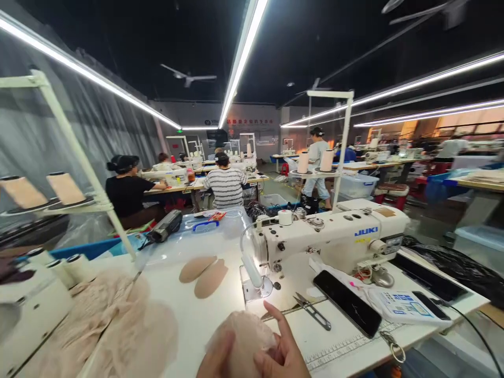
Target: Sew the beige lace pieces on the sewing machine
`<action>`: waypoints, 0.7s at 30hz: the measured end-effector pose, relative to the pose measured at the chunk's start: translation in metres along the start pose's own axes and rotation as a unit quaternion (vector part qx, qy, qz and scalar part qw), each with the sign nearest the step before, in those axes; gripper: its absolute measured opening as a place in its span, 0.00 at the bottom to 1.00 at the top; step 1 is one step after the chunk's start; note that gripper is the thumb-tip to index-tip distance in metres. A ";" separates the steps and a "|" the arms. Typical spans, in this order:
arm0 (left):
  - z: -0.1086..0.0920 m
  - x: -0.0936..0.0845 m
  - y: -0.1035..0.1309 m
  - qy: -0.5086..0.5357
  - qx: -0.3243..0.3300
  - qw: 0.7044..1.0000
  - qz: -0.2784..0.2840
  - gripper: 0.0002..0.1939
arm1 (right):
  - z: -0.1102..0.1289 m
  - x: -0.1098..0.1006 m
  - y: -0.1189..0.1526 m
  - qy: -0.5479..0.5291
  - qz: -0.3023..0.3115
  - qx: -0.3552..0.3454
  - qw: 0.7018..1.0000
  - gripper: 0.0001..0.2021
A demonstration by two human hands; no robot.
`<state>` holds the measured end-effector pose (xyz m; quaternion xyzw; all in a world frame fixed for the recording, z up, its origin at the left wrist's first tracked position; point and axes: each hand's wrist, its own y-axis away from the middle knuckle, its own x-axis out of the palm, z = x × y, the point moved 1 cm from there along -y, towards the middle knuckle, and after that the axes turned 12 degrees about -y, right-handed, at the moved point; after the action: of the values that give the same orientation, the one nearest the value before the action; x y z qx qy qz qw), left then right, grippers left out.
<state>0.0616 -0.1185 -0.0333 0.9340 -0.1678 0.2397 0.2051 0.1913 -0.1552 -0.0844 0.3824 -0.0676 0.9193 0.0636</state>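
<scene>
At the front edge of the sewing table, my left hand (217, 353) and my right hand (286, 349) hold a rounded beige fabric cup (248, 336) with a thin, sheer edge. The left fingers press on its left side and are slightly blurred. My right thumb and lower fingers pinch its right side, while the index finger stretches up toward the needle plate (252, 291) of the white sewing machine (318, 241). Two beige oval pads (208, 278) lie left of the needle area. Small thread snips (314, 311) rest to the right of my right hand.
A black phone (346, 302) and a measuring scale (334, 346) lie on the right of the table. Beige sheer fabric (106, 315) is heaped at left. Behind stands a clear plastic bin lid (189, 241). Several people sit or stand at farther machines.
</scene>
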 end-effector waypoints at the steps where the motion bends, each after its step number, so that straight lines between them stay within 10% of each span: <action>1: 0.001 0.001 0.002 0.014 -0.006 1.000 -0.020 0.18 | 0.002 0.001 0.005 0.004 -0.017 -0.002 1.000 0.56; 5: 0.006 0.011 0.010 0.110 -0.009 0.989 -0.098 0.20 | 0.014 0.000 0.019 0.028 -0.090 0.015 0.995 0.49; 21: 0.011 0.019 0.015 0.066 0.077 0.991 -0.085 0.26 | 0.025 0.002 0.027 0.082 -0.118 0.051 0.988 0.49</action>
<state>0.0752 -0.1407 -0.0280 0.9399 -0.0555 0.2947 0.1631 0.2031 -0.1856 -0.0674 0.3134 0.0310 0.9360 0.1574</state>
